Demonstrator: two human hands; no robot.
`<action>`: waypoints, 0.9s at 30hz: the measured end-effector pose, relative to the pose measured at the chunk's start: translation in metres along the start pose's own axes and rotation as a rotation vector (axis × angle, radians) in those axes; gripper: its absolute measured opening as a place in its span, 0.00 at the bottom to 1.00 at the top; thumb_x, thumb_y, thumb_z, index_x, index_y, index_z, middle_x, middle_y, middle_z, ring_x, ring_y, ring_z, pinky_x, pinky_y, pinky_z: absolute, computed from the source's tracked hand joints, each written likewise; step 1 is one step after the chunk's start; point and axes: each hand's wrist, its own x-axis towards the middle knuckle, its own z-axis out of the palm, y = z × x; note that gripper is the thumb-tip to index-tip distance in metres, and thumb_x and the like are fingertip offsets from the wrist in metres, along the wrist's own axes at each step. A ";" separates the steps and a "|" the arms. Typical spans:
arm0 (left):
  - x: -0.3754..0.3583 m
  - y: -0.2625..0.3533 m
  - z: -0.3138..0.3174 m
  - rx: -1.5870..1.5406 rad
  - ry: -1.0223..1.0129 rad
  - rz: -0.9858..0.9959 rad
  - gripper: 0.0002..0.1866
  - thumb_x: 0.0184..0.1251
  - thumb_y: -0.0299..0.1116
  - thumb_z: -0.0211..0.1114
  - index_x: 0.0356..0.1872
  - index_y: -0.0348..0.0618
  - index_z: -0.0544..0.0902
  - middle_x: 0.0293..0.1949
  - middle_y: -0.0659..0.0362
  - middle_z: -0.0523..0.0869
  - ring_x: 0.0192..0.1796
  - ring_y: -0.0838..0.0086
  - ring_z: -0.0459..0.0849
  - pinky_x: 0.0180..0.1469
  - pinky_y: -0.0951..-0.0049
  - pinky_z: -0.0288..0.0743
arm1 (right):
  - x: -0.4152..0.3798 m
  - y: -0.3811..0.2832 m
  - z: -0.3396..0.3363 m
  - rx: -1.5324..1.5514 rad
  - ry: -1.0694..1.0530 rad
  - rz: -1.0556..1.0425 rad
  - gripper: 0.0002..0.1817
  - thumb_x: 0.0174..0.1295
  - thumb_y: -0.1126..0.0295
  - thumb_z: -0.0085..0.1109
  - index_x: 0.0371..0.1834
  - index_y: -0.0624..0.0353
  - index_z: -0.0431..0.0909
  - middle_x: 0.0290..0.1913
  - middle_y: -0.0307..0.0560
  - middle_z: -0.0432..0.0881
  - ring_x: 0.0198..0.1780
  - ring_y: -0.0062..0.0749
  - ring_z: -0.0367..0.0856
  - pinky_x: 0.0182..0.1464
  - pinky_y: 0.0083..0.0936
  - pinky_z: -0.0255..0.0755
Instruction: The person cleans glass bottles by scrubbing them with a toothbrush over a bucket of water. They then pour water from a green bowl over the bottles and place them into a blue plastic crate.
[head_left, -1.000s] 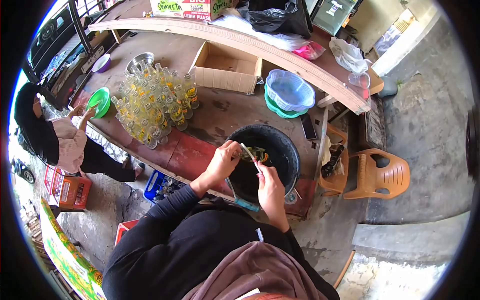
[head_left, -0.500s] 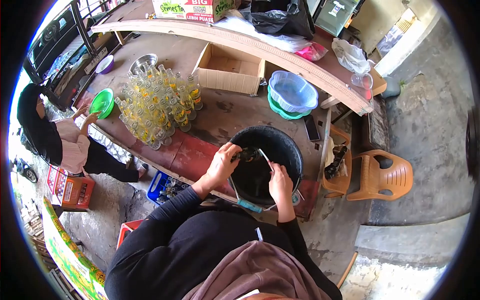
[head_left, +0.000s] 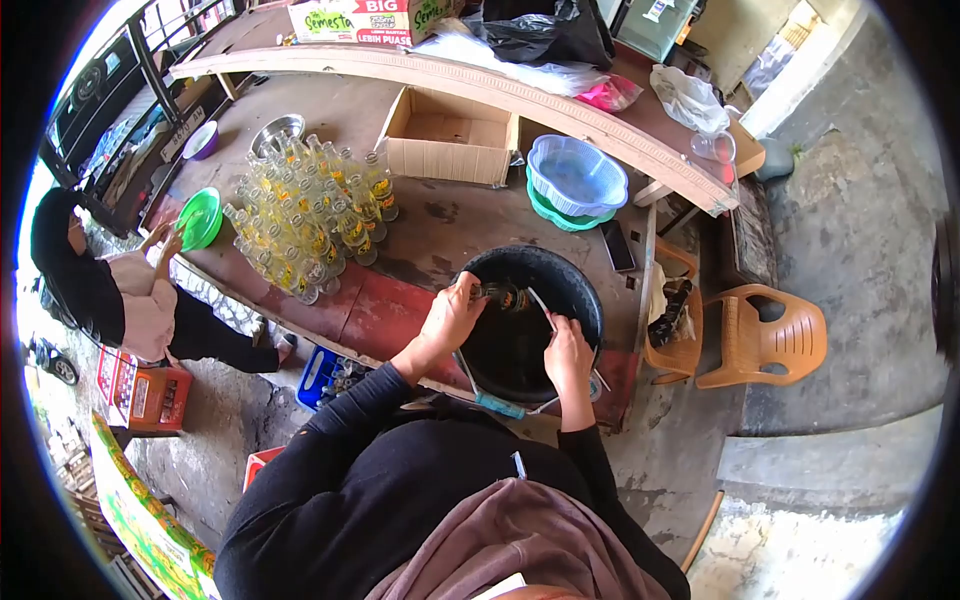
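Observation:
My left hand (head_left: 452, 318) is closed around a glass bottle (head_left: 510, 298) with yellow print, tilted on its side over the black bucket (head_left: 590, 290). The fingers of my right hand (head_left: 568, 355) pinch a thin white stick (head_left: 540, 301), its far end close to the bottle. Dark liquid or shadow fills the bucket, whose blue-gripped handle (head_left: 498, 405) hangs at the near side. To the left, many clear glass bottles (head_left: 305, 215) with yellow lettering stand packed together on the table.
A co-worker (head_left: 120, 290) at the far left reaches into a green basin (head_left: 202, 218). An open cardboard box (head_left: 450, 160), stacked plastic baskets (head_left: 577, 180) and a phone (head_left: 618, 246) lie beyond the bucket. Below the table edge stands a blue crate (head_left: 318, 378); orange chairs (head_left: 775, 335) are at right.
My right hand with the white stick has shifted slightly down and away from the bottle. The bottle stays in my left hand, turned a little. The whole view has shifted slightly.

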 end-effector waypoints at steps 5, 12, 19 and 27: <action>-0.015 0.008 -0.010 -0.078 -0.026 0.067 0.16 0.66 0.24 0.69 0.52 0.38 0.74 0.34 0.43 0.87 0.40 0.50 0.89 0.39 0.60 0.81 | -0.012 -0.038 -0.028 0.280 0.087 -0.157 0.16 0.68 0.72 0.56 0.58 0.45 0.78 0.47 0.51 0.80 0.42 0.56 0.85 0.42 0.51 0.79; -0.049 0.018 -0.059 -0.105 0.041 0.083 0.16 0.69 0.21 0.66 0.56 0.38 0.77 0.48 0.47 0.89 0.50 0.61 0.90 0.51 0.67 0.83 | -0.015 -0.027 -0.035 0.264 0.151 -0.112 0.15 0.68 0.74 0.56 0.57 0.49 0.78 0.45 0.50 0.80 0.41 0.55 0.85 0.42 0.47 0.79; -0.076 0.019 -0.076 -0.082 0.033 0.083 0.20 0.66 0.18 0.63 0.59 0.38 0.76 0.54 0.46 0.86 0.53 0.57 0.89 0.55 0.64 0.83 | -0.030 -0.029 -0.017 0.294 0.067 -0.088 0.16 0.68 0.75 0.57 0.57 0.48 0.80 0.45 0.49 0.80 0.42 0.55 0.84 0.43 0.46 0.79; -0.086 0.022 -0.074 -0.065 0.075 0.168 0.17 0.67 0.18 0.64 0.56 0.36 0.76 0.57 0.43 0.83 0.57 0.51 0.85 0.56 0.62 0.82 | -0.043 -0.066 -0.060 0.436 0.045 -0.260 0.16 0.67 0.77 0.60 0.57 0.51 0.80 0.43 0.48 0.81 0.44 0.50 0.84 0.43 0.39 0.77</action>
